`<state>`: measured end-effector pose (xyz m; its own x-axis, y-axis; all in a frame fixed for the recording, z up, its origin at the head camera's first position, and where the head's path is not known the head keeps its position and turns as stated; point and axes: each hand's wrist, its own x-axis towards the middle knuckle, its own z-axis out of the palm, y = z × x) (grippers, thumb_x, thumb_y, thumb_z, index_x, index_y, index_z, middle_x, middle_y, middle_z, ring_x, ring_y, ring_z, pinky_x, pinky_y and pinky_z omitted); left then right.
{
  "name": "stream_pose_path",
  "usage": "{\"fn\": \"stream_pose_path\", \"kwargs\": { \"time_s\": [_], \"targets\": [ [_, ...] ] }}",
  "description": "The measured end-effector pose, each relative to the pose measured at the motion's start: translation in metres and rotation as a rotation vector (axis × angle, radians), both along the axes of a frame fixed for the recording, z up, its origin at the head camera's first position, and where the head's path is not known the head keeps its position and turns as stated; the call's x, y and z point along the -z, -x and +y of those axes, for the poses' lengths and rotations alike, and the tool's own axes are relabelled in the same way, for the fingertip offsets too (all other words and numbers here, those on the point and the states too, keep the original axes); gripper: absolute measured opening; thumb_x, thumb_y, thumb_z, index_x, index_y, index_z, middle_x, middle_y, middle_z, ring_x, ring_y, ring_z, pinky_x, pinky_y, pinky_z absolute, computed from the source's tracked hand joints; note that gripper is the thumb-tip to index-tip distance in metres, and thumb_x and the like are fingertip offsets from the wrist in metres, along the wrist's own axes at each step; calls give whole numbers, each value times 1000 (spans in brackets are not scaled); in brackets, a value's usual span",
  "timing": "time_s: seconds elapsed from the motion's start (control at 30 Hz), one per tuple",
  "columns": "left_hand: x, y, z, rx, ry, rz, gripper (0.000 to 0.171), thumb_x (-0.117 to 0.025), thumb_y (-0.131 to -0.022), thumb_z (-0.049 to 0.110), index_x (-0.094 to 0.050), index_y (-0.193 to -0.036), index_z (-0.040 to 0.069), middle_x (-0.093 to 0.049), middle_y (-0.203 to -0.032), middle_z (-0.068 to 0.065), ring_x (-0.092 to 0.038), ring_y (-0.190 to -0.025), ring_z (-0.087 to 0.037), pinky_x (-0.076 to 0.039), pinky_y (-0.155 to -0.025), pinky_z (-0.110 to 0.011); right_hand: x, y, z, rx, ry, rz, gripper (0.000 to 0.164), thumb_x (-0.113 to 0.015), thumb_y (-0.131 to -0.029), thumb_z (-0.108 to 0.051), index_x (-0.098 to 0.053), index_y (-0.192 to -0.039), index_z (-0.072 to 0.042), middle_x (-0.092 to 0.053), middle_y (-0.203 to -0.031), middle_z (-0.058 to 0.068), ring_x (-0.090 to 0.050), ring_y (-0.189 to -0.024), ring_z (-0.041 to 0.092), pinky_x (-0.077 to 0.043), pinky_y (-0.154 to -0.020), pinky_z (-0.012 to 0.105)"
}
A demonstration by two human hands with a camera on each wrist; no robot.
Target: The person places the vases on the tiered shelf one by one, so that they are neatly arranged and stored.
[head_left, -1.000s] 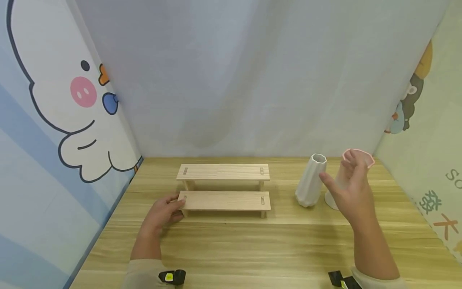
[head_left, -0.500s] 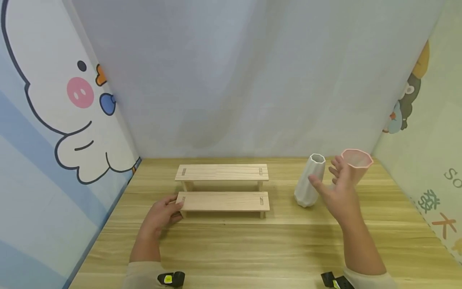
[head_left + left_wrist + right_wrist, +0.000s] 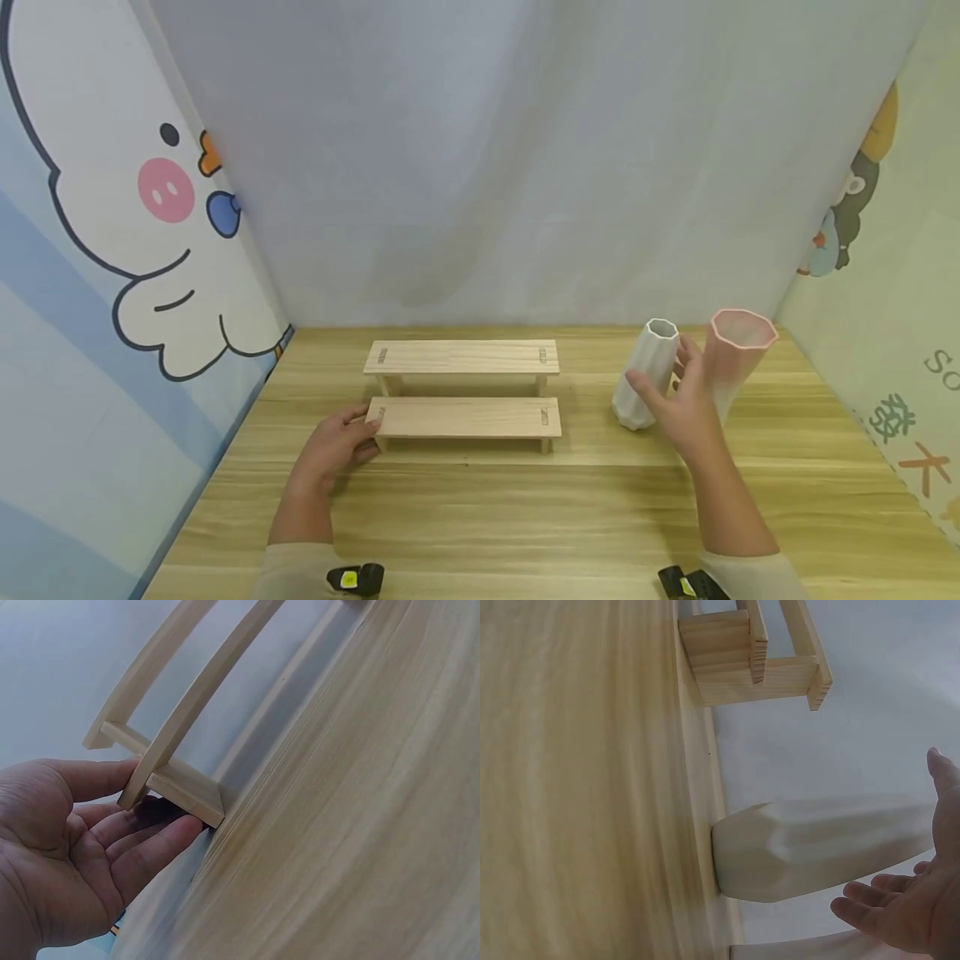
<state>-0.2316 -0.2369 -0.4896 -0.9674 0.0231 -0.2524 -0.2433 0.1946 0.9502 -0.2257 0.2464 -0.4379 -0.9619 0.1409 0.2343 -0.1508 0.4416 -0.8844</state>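
Note:
A pale wooden two-step display stand (image 3: pixel 465 417) stands left of centre on the table. My left hand (image 3: pixel 333 443) pinches the left end of its lower step; in the left wrist view the thumb lies on the board and the fingers reach under it. My right hand (image 3: pixel 686 418) is at the white fluted vase (image 3: pixel 657 357), thumb on its near left side and the other fingers along its right. Those fingers are spread rather than closed round the vase, as the right wrist view shows. Upright just to the right is a flared pink-and-white vase (image 3: pixel 733 367), its base partly hidden by my right hand.
The wooden table (image 3: pixel 525 517) ends at a grey cloth backdrop (image 3: pixel 480 183). Printed cartoon panels close in the left side (image 3: pixel 97 350) and the right side (image 3: pixel 877 350).
My right hand has moved left, from in front of the pink vase to around the white one, uncovering most of the pink vase. My left hand stays on the stand.

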Motion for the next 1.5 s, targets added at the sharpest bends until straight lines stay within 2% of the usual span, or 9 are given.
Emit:
{"fn": "stream_pose_path", "kwargs": {
  "time_s": [0.17, 0.33, 0.57, 0.77, 1.03, 1.5],
  "targets": [
    [1, 1, 0, -3, -10, -8, 61, -61, -99, 25, -36, -151, 3, -45, -146, -25, -57, -122, -31, -57, -91, -34, 8, 3, 2, -1, 24, -46, 104, -70, -90, -43, 4, -158, -14, -13, -162, 21, -26, -142, 49, -27, -113, 67],
    [2, 0, 0, -7, -7, -8, 62, -62, -98, 26, -37, -150, 3, -45, -146, -26, -59, -119, -28, -58, -89, -33, 14, 7, 3, 10, 15, -64, 106, -71, -88, -45, 2, -158, -14, -18, -160, 23, -28, -142, 46, -29, -112, 66],
    [3, 1, 0, -15, -13, -13, 62, -62, -99, 26, -37, -150, 4, -44, -147, -24, -59, -118, -28, -58, -88, -31, 16, 9, 3, 24, -11, -80, 105, -70, -88, -49, -1, -158, -11, -26, -154, 29, -32, -139, 47, -31, -111, 66],
    [3, 0, 0, -11, -19, -9, 66, -63, -98, 27, -34, -151, 1, -42, -148, -26, -57, -122, -32, -58, -90, -33, 18, 10, 5, 17, -45, -108, 103, -68, -88, -53, -5, -158, -9, -34, -150, 27, -38, -135, 46, -36, -107, 66],
    [4, 1, -2, -12, -9, -5, 65, -62, -98, 28, -34, -151, 3, -43, -148, -25, -57, -122, -32, -57, -91, -34, 21, 11, 6, 10, -119, -131, 95, -62, -90, -58, -18, -154, -2, -44, -143, 27, -47, -127, 44, -41, -104, 64],
    [4, -1, -2, 0, -20, -8, 67, -61, -99, 28, -31, -152, 2, -41, -148, -26, -57, -123, -33, -57, -92, -36, 18, 10, 5, 38, -183, -140, 93, -59, -91, -60, -24, -150, 2, -47, -138, 30, -50, -124, 47, -43, -102, 63]
  ]
}}
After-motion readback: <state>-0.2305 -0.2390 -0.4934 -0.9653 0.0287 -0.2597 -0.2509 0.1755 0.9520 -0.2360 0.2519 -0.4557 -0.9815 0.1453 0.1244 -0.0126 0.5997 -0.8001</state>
